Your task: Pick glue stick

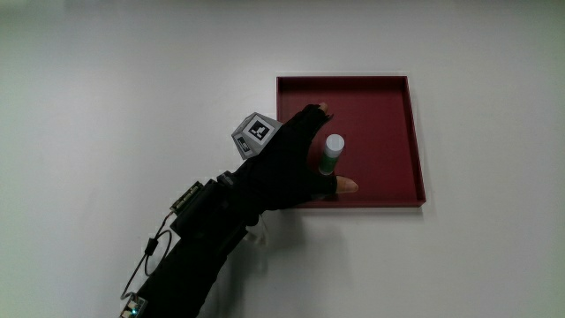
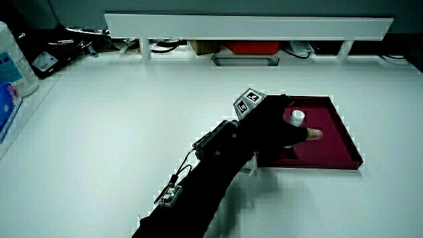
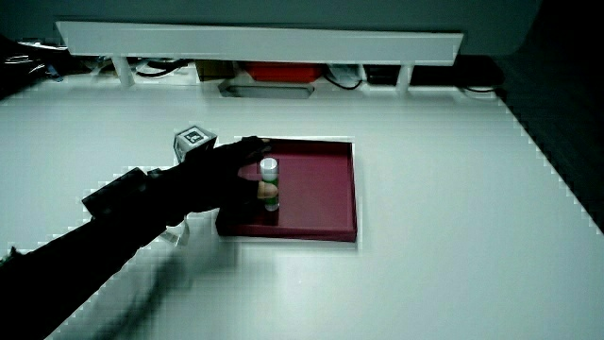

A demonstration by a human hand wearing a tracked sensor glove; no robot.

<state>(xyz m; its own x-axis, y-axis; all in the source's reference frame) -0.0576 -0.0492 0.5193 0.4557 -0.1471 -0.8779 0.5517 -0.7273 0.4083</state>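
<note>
Forearm (image 1: 190, 261) and black sleeve reach across the white table (image 1: 132, 88) to the red tray (image 1: 415, 132), with the hand (image 1: 287, 163) over the tray's near corner. Its grip is curled around the upright glue stick (image 1: 331, 155), which stands in the tray, thumb on one side and fingers (image 1: 322, 109) on the other. The grasp step looks under way; next comes a firm squeeze and a straight lift.

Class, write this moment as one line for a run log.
hand: curled around glue stick | glue stick: upright, white cap up, in red tray | tray: on white table | lift: cannot tell
</note>
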